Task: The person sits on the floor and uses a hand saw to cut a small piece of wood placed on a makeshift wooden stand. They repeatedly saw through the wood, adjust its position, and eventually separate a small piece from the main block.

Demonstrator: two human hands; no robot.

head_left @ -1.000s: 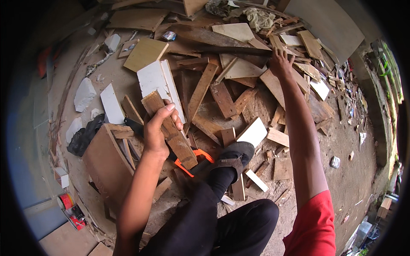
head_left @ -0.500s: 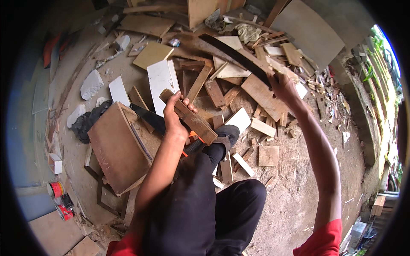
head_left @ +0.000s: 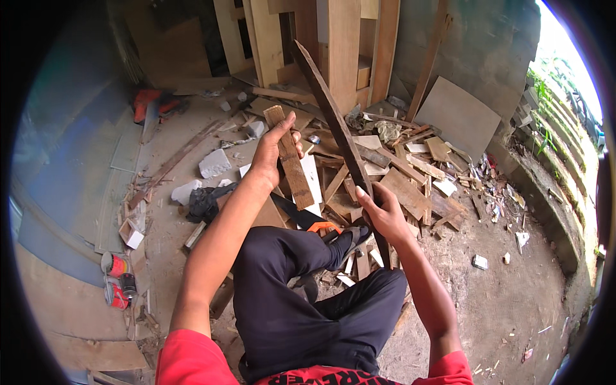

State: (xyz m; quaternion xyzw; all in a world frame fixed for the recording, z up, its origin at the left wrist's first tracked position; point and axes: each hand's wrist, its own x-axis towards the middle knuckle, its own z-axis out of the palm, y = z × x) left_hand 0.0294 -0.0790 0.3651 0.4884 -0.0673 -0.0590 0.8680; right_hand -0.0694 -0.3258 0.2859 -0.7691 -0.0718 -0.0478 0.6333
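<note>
My left hand [head_left: 272, 154] is closed around a short brown wooden block [head_left: 294, 168], held upright at a slant in front of me. In my right hand [head_left: 387, 213] I grip a long, dark wooden strip [head_left: 335, 122]; its far end points up and to the left, and its near end hangs close to my right knee. The block and the strip are apart. Below the block, by my shoe [head_left: 353, 244], lies a hand saw with an orange handle [head_left: 324, 227] and a dark blade, partly hidden behind the block and my leg.
A pile of wood offcuts [head_left: 401, 189] spreads ahead of me. Tall boards [head_left: 343, 58] and a grey panel [head_left: 459, 115] lean at the back. White foam chunks [head_left: 215, 163], a black bag [head_left: 204, 204] and red cans [head_left: 115, 264] sit to the left. A low wall [head_left: 545, 212] runs along the right.
My view has lifted toward the back wall. My right hand has come closer to the middle, and the strip now stands steeper. The block in my left hand is turned more upright.
</note>
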